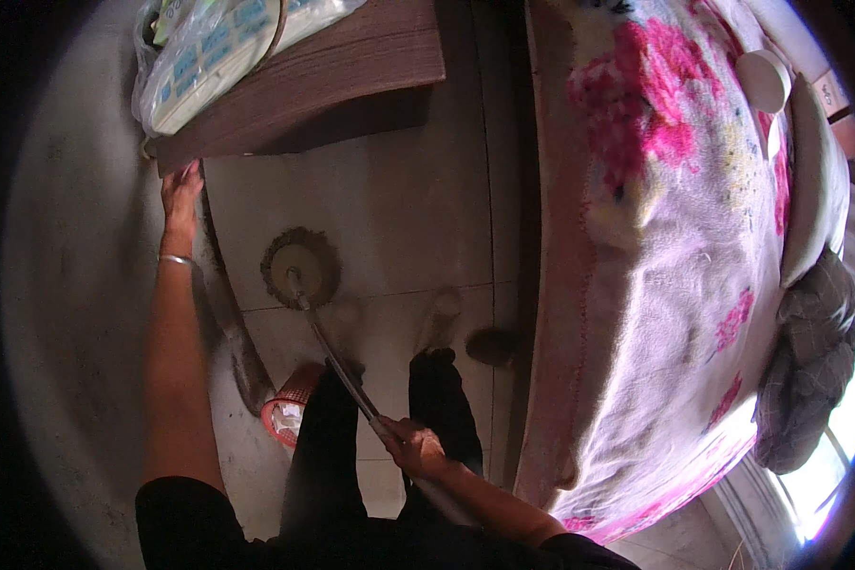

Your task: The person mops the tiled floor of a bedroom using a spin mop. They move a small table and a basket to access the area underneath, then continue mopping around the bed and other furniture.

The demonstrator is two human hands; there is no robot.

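Note:
My right hand point(415, 449) is closed around the metal handle of a round mop point(303, 267), whose head lies flat on the tiled floor ahead of my feet. The handle slants from my hand up and left to the mop head. My left hand point(183, 187) reaches forward to the near left corner of a wooden cabinet or table point(313, 78), its fingers at the lower edge; whether they grip it cannot be told. A bracelet sits on the left wrist. On the wooden top lies a clear plastic bag point(206, 64) with a white and blue package inside.
A red mesh wastebasket point(285, 413) with white paper stands by my left leg, near the wall point(78, 285). Along the right runs a bed with a pink floral blanket point(670, 285); a dark bundled cloth point(809, 363) and a white roll point(762, 80) lie at its far side.

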